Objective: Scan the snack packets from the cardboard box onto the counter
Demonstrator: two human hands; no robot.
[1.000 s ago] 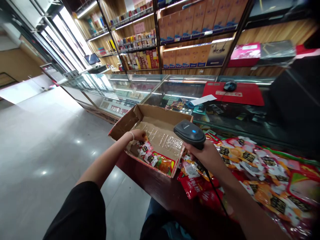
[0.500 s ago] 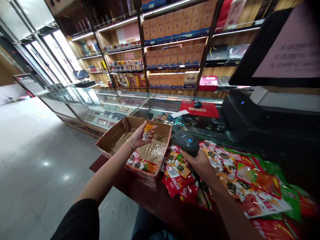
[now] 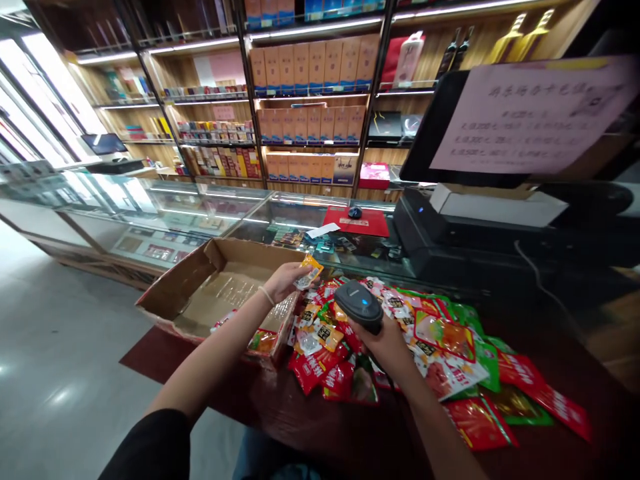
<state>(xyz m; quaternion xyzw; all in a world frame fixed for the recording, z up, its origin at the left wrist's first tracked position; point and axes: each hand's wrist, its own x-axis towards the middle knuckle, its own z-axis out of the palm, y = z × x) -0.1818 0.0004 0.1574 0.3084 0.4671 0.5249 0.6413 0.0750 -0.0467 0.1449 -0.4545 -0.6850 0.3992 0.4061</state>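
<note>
My left hand (image 3: 286, 281) grips a small orange-and-clear snack packet (image 3: 310, 270) above the right rim of a cardboard box (image 3: 175, 293). A few snack packets lie in the box's near part, partly hidden by my left forearm. My right hand (image 3: 383, 343) is wrapped round the handle of a black barcode scanner (image 3: 359, 303) with a blue light on top. The scanner's head points toward the packet, and the two are apart. Under and around the scanner spreads a pile of red, green, white and orange snack packets (image 3: 320, 363).
Behind the box runs a glass display counter (image 3: 240, 208), with a red mat (image 3: 373, 223), a mouse (image 3: 355, 212) and a white paper slip (image 3: 323, 231). A monitor (image 3: 430, 127) with a paper sheet taped on stands at right. Boxed goods (image 3: 315, 67) fill the back shelves.
My left hand has moved the packet rightward from over the box to its right rim, closer to the scanner. The view has turned right, showing more of the monitor and the pile.
</note>
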